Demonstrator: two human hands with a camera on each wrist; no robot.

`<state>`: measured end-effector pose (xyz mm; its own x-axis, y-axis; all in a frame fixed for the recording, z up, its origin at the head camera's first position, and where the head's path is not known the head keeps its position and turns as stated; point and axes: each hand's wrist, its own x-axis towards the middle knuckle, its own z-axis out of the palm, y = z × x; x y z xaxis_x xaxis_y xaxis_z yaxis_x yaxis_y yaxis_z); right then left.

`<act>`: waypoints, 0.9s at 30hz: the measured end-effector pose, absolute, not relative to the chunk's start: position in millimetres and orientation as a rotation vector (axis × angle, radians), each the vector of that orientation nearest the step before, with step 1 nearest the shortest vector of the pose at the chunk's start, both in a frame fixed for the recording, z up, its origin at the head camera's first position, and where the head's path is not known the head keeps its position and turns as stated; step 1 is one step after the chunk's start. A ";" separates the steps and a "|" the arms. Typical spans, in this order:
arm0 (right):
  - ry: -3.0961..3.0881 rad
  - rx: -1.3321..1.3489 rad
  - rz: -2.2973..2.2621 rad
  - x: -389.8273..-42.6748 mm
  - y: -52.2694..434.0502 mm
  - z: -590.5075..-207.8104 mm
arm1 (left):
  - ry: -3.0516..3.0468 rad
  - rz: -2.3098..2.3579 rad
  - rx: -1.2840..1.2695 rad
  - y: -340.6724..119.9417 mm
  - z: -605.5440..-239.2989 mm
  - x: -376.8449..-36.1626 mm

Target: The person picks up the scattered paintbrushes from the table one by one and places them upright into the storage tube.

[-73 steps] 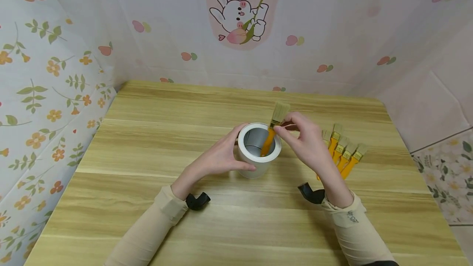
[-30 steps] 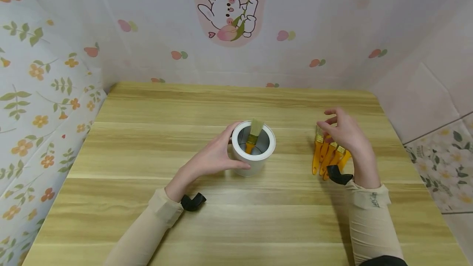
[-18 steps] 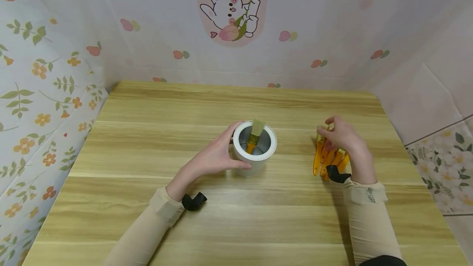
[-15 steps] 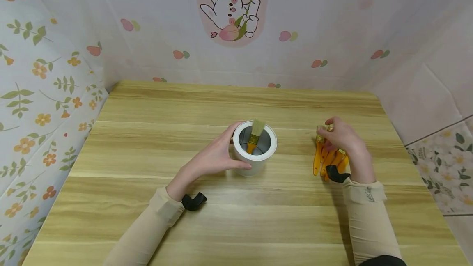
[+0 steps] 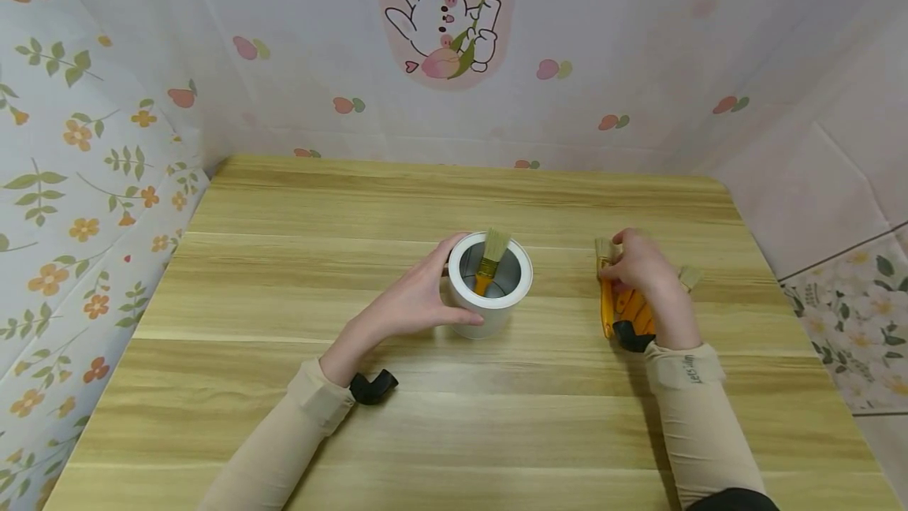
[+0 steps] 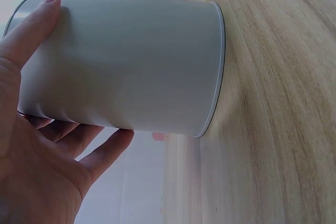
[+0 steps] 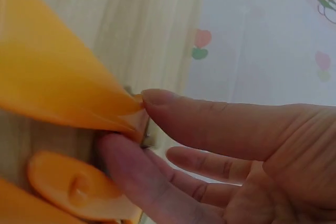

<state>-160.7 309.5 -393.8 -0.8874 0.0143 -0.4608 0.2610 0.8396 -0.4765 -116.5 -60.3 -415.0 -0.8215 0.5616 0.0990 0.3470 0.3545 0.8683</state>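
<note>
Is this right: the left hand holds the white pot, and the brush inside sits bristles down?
Not quite: in the head view, the brush inside the white pot has its bristles up. The left hand does hold the pot.

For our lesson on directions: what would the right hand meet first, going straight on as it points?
Beyond the brush the right hand pinches, probably the patterned cloth behind the table; depth is unclear.

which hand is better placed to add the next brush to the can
Likely the right hand: it pinches an orange-handled paintbrush beside the other brushes, while the left hand grips the white can, apart from that group.
</note>
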 end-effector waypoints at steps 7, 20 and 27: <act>2.597 0.173 -0.668 -161.6 305.5 -398.0 | 2.416 1.449 0.821 -59.8 -414.4 -116.3; 2.583 0.133 -0.686 -162.4 298.0 -396.8 | 2.434 1.434 0.808 -60.3 -413.8 -115.4; 2.640 0.077 -0.955 -159.5 294.5 -388.4 | 2.440 1.427 0.810 -60.4 -414.4 -115.1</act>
<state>-159.5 294.5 -388.4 -0.9436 -0.0611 -0.3254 0.1613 0.7735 -0.6129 -115.1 -60.4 -414.4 -0.8296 0.5494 0.0995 0.3560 0.3833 0.8522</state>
